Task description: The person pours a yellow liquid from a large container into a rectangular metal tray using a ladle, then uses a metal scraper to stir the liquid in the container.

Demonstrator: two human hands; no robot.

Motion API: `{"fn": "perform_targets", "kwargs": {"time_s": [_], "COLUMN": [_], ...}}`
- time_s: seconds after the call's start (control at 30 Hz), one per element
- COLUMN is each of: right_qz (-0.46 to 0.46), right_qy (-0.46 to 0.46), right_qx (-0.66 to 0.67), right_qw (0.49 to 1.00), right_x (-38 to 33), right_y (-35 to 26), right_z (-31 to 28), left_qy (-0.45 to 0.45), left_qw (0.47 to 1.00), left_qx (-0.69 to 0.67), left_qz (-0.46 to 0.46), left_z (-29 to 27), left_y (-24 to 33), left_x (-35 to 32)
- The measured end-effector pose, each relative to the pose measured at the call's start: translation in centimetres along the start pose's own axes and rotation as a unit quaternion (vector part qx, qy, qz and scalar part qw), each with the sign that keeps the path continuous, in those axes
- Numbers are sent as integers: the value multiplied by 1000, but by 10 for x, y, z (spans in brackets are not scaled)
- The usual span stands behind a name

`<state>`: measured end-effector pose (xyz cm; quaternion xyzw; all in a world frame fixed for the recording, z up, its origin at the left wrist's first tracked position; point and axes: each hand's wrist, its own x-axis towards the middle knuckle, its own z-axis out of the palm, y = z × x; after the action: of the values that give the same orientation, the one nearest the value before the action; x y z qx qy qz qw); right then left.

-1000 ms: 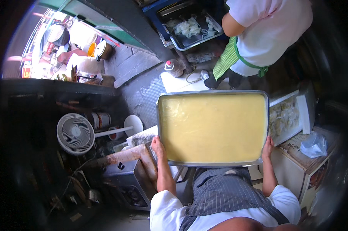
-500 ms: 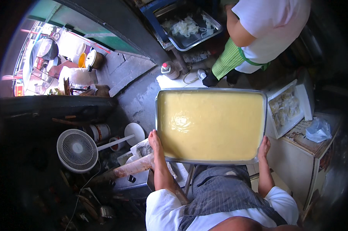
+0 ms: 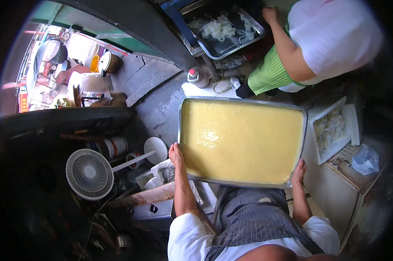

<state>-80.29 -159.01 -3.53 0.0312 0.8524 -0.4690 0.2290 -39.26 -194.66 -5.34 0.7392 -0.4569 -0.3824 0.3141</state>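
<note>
Both my arms are stretched out in front of me, carrying a large rectangular metal tray (image 3: 308, 124) between them. A smooth, shiny, pale yellow layer (image 3: 244, 141) fills it nearly to the rim. The near left corner area is gripped by my left hand (image 3: 176, 155), its fingers curled round the side edge. On the opposite side, my right hand (image 3: 298, 171) grips the near right edge, its fingertips partly hidden under the rim. The tray is held in front of my dark striped apron, slightly turned, with its right end nearer me.
A person in a green checked apron (image 3: 272, 71) stands ahead right, beside a metal tray of whitish strips (image 3: 224, 54). A white foam box (image 3: 314, 135) with bagged goods lies right. Left are a white fan (image 3: 90, 174), a red-capped jug (image 3: 198, 77) and a doorway outside.
The tray has tipped slightly round in view, its right end coming nearer to me. The person ahead has leaned farther right, one arm now reaching toward the far tray. My grip is the same.
</note>
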Motion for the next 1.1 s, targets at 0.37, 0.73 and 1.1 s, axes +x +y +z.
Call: {"fn": "perform_targets", "kwargs": {"time_s": [0.37, 0.73, 1.1], "right_qz": [0, -8, -71], "right_qy": [11, 3, -59], "right_qx": [-44, -21, -109], "right_qw": [999, 1000, 990], "right_x": [-43, -14, 62], "right_y": [-36, -31, -26], "right_z": [89, 167, 195], "left_qy": [-4, -5, 39], "left_qw": [997, 993, 989], "left_qx": [-71, -114, -131], "left_qz": [-21, -34, -47], "left_z": [-27, -47, -10], "left_y": [-28, -29, -81], "left_x": [91, 131, 124]}}
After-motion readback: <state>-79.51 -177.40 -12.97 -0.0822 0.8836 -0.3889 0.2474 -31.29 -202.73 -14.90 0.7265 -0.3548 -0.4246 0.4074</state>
